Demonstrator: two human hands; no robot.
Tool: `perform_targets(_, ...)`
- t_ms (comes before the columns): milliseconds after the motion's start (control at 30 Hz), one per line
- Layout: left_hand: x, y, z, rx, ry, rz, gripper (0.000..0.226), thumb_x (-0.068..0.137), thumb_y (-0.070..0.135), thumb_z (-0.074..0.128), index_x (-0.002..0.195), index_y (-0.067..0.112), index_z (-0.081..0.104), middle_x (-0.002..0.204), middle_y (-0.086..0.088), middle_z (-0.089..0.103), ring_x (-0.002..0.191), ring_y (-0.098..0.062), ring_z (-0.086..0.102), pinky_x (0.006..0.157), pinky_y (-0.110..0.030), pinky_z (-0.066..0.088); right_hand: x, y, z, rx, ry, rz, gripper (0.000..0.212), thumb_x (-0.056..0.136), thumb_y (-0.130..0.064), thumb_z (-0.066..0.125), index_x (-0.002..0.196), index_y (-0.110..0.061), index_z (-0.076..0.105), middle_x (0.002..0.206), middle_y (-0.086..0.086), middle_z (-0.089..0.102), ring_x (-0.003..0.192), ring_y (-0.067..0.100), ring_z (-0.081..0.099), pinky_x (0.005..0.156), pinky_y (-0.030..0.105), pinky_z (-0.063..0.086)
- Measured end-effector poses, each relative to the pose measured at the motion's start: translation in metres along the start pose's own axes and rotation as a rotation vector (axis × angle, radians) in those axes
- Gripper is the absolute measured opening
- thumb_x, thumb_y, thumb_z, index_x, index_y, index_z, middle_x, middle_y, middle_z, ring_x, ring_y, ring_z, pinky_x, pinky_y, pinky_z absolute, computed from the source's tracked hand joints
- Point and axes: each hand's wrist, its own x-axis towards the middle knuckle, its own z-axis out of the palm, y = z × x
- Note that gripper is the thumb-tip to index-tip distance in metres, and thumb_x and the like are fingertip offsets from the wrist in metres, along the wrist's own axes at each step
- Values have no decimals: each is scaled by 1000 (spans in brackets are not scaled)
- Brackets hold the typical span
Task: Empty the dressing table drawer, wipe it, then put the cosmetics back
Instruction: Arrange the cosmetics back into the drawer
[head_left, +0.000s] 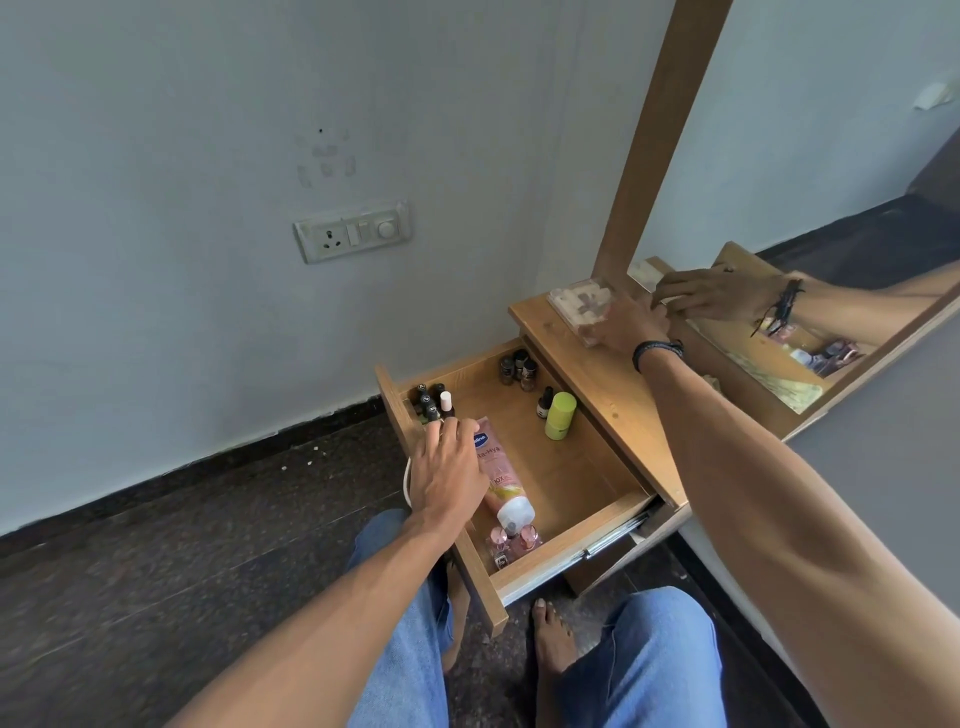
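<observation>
Drawer (571, 467) open and well stocked: pink tube (501, 467) along its front, green bottle (560, 415) at its back, nail polish bottles (431, 400) in its far front corner. Emptying looks barely begun; wiping and restocking remain. Left hand (449, 467) over the tube in the drawer, grasp cannot be told. Right hand (631, 327) grips a clear box (576, 299) on the tabletop (613, 395) behind the drawer.

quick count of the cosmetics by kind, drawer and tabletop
nail polish bottles: 5 visible
small dark bottles at the back: 3
dropper bottle: 1
lime green container: 1
pink tube: 1
pink-capped bottles: 2
clear palette case, on the tabletop, held by the right hand: 1
total: 14 visible; the left hand may hide more
</observation>
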Motion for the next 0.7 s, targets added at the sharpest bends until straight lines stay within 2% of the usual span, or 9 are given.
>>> perform_targets(133, 2, -3, 3, -12, 17, 1, 52, 77, 30, 74, 123, 24, 50, 122, 3, 57, 112, -17, 45, 92, -30, 45, -3, -7, -6, -19, -11, 36, 108, 69, -60, 82, 155, -19, 32, 157, 23, 30, 143, 45, 25, 114, 57, 25)
perform_targets(267, 3, -1, 5, -36, 11, -2, 58, 76, 32, 77, 125, 23, 48, 125, 1, 58, 114, -18, 45, 94, -31, 46, -4, -7, -6, -22, -34, 24, 110, 68, -61, 84, 154, -18, 31, 160, 25, 23, 146, 45, 22, 116, 59, 22)
perform_targets(500, 2, -3, 4, -35, 14, 6, 58, 76, 33, 78, 125, 22, 49, 125, 2, 59, 113, -17, 47, 95, -31, 46, -11, -9, 1, -15, -33, -8, 102, 67, -59, 84, 148, -18, 37, 152, 24, 36, 141, 44, 31, 113, 55, 27)
perform_targets(700, 3, -4, 6, -29, 16, 20, 56, 76, 32, 76, 124, 22, 49, 123, 3, 59, 112, -16, 47, 96, -29, 43, -28, -10, 12, -4, 82, -25, 94, 60, -68, 81, 135, -22, 48, 141, 23, 45, 130, 42, 40, 107, 52, 31)
